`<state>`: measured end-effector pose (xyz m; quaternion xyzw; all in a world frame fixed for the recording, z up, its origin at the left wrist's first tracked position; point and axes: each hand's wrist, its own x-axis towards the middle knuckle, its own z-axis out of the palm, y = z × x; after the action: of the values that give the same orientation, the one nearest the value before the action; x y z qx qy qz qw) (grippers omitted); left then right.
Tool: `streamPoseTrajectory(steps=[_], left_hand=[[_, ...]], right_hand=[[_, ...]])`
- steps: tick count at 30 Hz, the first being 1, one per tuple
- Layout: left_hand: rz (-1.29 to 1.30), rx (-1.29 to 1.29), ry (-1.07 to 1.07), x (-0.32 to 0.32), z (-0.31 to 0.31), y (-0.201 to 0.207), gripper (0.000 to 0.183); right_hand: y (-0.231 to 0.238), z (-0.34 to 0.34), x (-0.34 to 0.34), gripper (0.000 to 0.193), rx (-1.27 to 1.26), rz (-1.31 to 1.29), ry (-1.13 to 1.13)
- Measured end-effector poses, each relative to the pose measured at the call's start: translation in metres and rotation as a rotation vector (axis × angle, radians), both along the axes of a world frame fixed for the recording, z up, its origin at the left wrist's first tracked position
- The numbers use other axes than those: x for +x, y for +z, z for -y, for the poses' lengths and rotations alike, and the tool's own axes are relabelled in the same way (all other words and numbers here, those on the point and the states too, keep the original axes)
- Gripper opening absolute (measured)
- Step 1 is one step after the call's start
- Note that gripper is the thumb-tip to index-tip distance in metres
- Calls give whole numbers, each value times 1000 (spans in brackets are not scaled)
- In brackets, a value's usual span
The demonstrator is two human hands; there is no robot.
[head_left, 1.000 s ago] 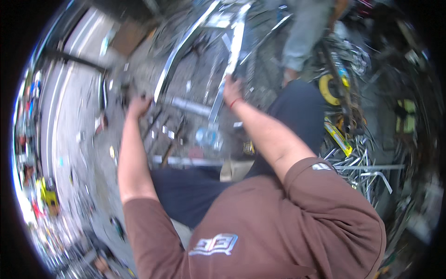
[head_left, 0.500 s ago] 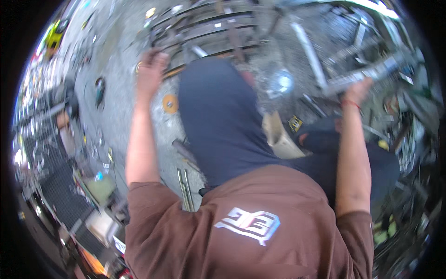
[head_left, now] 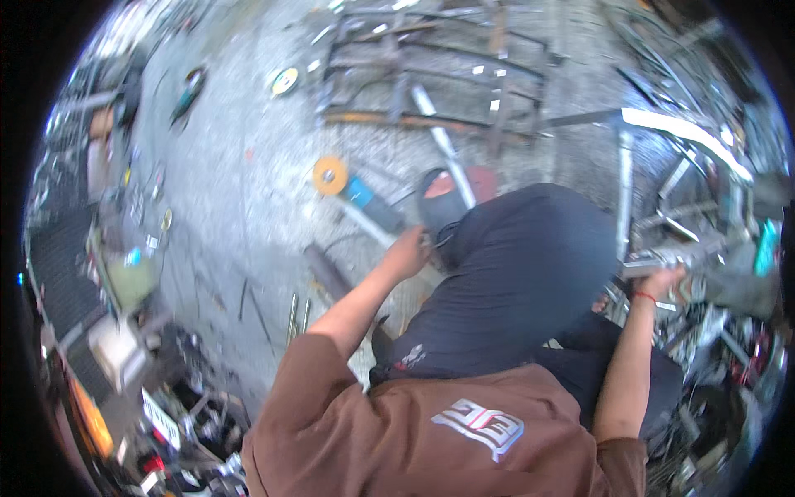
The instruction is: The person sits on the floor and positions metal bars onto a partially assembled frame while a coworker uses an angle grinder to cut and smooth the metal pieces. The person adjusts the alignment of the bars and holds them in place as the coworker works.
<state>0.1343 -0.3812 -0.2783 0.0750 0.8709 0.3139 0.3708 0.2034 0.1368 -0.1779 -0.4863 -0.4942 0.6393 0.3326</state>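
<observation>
My left hand (head_left: 408, 253) is beside my bent knee with its fingers curled; what they close on, if anything, is hidden. Just beyond it on the floor lies an angle grinder (head_left: 362, 194) with a blue body and an orange disc (head_left: 330, 176). A light metal bar (head_left: 367, 225) runs close by the wrist. On the right, my right hand (head_left: 660, 283), with a red cord at its wrist, is closed on the lower bar of a silver metal frame (head_left: 625, 199). The frame stands tilted next to my leg.
A rusty metal grid (head_left: 431, 124) lies ahead on the concrete floor. Another power tool (head_left: 189, 95) and a round yellow disc (head_left: 284, 81) are to the far left. Two thin rods (head_left: 298, 317) lie near my left elbow. Scrap metal (head_left: 729, 348) is heaped at right.
My left hand has drawn back from beside the grid to my knee, its fingers now curled. My right hand stays on the frame. The whole view has shifted.
</observation>
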Motion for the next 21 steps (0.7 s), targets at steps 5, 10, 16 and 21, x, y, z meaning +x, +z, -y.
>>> streamPoseTrajectory(steps=[5,10,16,21], left_hand=[[71,-132,-41,-18,41,-37,65],[117,-161,12,-46,60,-45,58],[160,-72,152,-78,72,-30,52],[197,266,315,-132,36,36,48]], right_hand=[[-18,13,8,47,727,947,137],[3,27,-15,60,229,287,-232],[20,32,-13,68,94,342,-212],[-11,23,-13,65,124,428,-249]])
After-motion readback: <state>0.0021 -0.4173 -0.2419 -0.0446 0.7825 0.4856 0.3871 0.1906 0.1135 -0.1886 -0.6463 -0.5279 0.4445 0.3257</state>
